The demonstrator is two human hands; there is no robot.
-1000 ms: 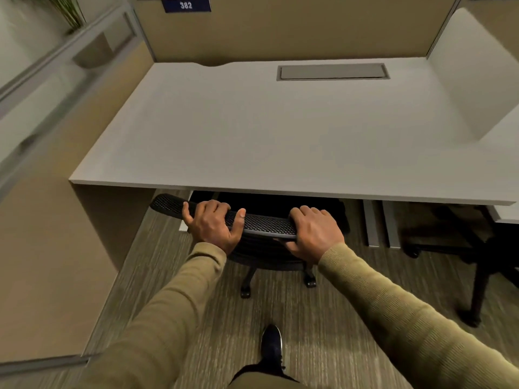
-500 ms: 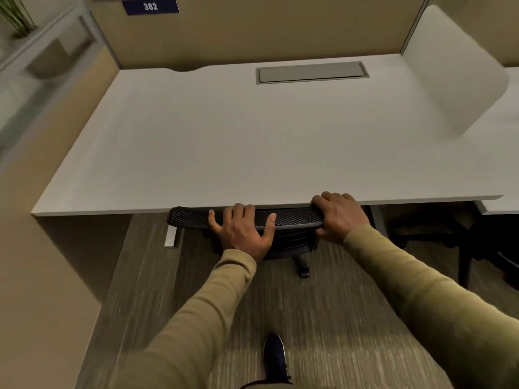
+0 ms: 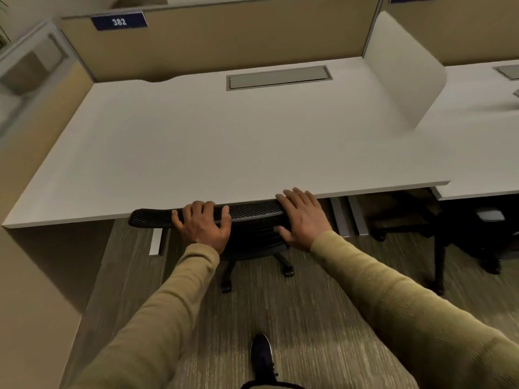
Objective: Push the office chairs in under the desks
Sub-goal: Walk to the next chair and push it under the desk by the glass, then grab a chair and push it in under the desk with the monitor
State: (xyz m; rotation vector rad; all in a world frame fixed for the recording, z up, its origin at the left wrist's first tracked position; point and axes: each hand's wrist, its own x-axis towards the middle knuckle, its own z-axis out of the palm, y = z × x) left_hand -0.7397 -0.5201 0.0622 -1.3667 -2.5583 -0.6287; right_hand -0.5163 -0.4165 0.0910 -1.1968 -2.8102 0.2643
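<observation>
A black mesh office chair (image 3: 151,219) stands tucked under the white desk (image 3: 224,141), with the top of its backrest against the desk's front edge. My left hand (image 3: 203,227) grips the backrest top, fingers curled over it. My right hand (image 3: 304,217) rests on the right end of the backrest with its fingers nearly straight and its thumb below. The seat is hidden under the desk; only the chair's legs and casters (image 3: 288,272) show.
A second dark chair (image 3: 477,234) sits under the neighbouring desk (image 3: 483,153) on the right. A white divider (image 3: 404,71) separates the desks. A tan partition (image 3: 33,276) closes the left side. My shoe (image 3: 261,357) is on the carpet behind the chair.
The chair has rolled forward until its backrest reached the desk edge. My right hand's fingers have straightened from a grip to a flat rest on the backrest.
</observation>
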